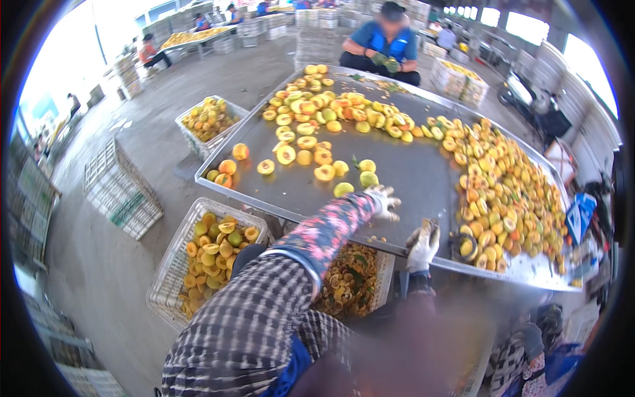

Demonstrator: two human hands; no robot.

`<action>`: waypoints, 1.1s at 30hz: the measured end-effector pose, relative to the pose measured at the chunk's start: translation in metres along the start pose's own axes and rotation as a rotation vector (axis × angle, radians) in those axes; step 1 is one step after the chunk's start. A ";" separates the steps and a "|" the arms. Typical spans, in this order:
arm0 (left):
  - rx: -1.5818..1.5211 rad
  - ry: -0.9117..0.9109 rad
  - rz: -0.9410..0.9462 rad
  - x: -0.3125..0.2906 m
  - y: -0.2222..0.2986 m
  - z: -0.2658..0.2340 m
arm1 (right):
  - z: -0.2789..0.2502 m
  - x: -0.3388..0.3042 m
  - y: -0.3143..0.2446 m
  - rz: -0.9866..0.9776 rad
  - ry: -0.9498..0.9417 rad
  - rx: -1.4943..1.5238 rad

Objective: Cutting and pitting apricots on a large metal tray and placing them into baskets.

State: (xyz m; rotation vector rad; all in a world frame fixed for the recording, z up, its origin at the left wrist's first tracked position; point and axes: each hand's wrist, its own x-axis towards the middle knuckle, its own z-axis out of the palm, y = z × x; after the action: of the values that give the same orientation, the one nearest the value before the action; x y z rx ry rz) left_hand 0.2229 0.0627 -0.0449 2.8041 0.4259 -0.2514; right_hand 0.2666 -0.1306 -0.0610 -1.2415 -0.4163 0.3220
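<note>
My left hand (383, 202), in a white glove, reaches over the metal table (397, 175) with its fingers spread and nothing in them. Closest to it are whole-looking yellow peaches (368, 178), and beyond lie loose peach halves (305, 142), some with red hollows where the stone was. My right hand (423, 246), also gloved, is at the near edge of the table. Its fingers are bent closed, and a thin tip seems to poke up from them, too small to name. To its right a large heap of peach halves (509, 198) covers the table's right end.
Below the near edge stand a crate of peach halves (215, 255) and a crate of scraps (350, 278). Another full crate (211, 122) stands by the left side. A co-worker (383, 43) sits across the table. Stacked crates (122, 188) are on the floor at left.
</note>
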 end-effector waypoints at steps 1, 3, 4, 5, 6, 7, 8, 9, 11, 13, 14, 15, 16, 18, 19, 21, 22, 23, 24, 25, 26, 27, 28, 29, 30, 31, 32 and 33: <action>0.035 -0.063 -0.050 -0.007 0.013 -0.005 | -0.005 0.003 0.006 -0.023 0.011 0.002; -0.044 -0.086 -0.019 -0.002 0.009 0.003 | -0.001 0.004 0.010 -0.038 -0.025 -0.017; -0.025 -0.118 0.117 -0.002 0.001 0.009 | 0.004 0.003 0.009 -0.066 -0.041 0.002; 0.067 -0.090 0.336 0.002 -0.017 0.025 | 0.014 0.002 0.005 -0.072 -0.081 0.023; 0.054 -0.212 0.297 -0.008 0.004 0.017 | 0.007 0.006 0.007 -0.086 -0.061 0.020; 0.041 -0.335 0.261 -0.020 0.026 0.009 | -0.002 0.010 0.010 -0.099 -0.040 0.016; -0.139 -0.408 0.207 -0.021 0.017 0.027 | 0.006 0.012 0.012 -0.143 -0.065 0.034; -0.322 -0.474 0.155 -0.024 0.008 0.040 | 0.012 0.010 0.012 -0.110 -0.085 -0.005; -0.235 -0.268 0.159 -0.068 0.023 0.020 | 0.003 0.010 0.008 -0.108 -0.055 -0.081; -0.370 -0.200 -0.053 -0.080 0.018 0.015 | 0.008 0.012 0.013 -0.053 -0.071 -0.063; -0.405 -0.186 -0.101 -0.089 0.018 0.009 | 0.008 0.011 0.010 -0.038 -0.074 -0.077; -0.456 -0.080 -0.107 -0.097 0.017 0.009 | 0.004 0.014 0.014 -0.045 -0.071 -0.080; -0.465 0.015 -0.040 -0.102 0.015 0.012 | 0.000 0.018 0.022 -0.074 -0.088 -0.077; -0.544 0.067 0.073 -0.116 0.016 0.008 | -0.005 0.015 0.015 -0.033 -0.095 -0.117; -0.613 0.021 0.120 -0.126 0.020 0.001 | -0.004 0.014 0.015 -0.034 -0.081 -0.123; -0.996 -0.351 0.197 -0.143 0.018 -0.008 | 0.000 0.012 0.012 -0.030 -0.048 -0.108; -0.919 -0.208 0.272 -0.146 0.009 -0.010 | 0.003 0.011 0.009 -0.006 -0.051 -0.110; -0.841 -0.045 0.305 -0.156 -0.008 -0.008 | 0.017 0.010 0.015 -0.013 -0.090 -0.117; -0.774 0.063 0.300 -0.137 -0.016 -0.013 | 0.001 0.013 0.009 -0.042 -0.045 -0.132; -0.708 0.203 0.253 -0.125 -0.032 -0.017 | -0.003 0.016 0.013 -0.060 -0.048 -0.132; -0.625 0.252 0.045 -0.111 -0.047 -0.024 | -0.007 0.021 0.023 -0.149 -0.055 -0.149; -0.540 0.302 -0.168 -0.099 -0.060 -0.024 | 0.001 0.014 0.014 -0.105 -0.052 -0.148; -0.429 0.380 -0.220 -0.085 -0.077 -0.013 | 0.006 0.011 0.013 -0.099 -0.063 -0.159; -0.317 0.458 -0.272 -0.072 -0.092 0.000 | 0.009 0.009 0.012 -0.093 -0.074 -0.170; -0.253 0.394 -0.298 -0.062 -0.103 0.015 | 0.013 0.007 0.012 -0.041 -0.080 -0.173; -0.186 0.325 -0.305 -0.057 -0.099 0.018 | 0.011 0.005 0.009 -0.015 -0.073 -0.157; -0.109 0.138 -0.279 -0.050 -0.102 0.013 | 0.010 0.003 0.007 -0.013 -0.078 -0.147; -0.131 0.168 -0.240 -0.046 -0.105 0.013 | 0.008 0.003 0.008 -0.008 -0.089 -0.138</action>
State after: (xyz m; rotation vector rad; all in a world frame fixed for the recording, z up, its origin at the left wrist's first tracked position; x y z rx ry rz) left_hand 0.1448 0.1428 -0.0749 2.6532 0.7901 -0.0352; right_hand 0.2650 -0.1199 -0.0662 -1.3626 -0.5271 0.3471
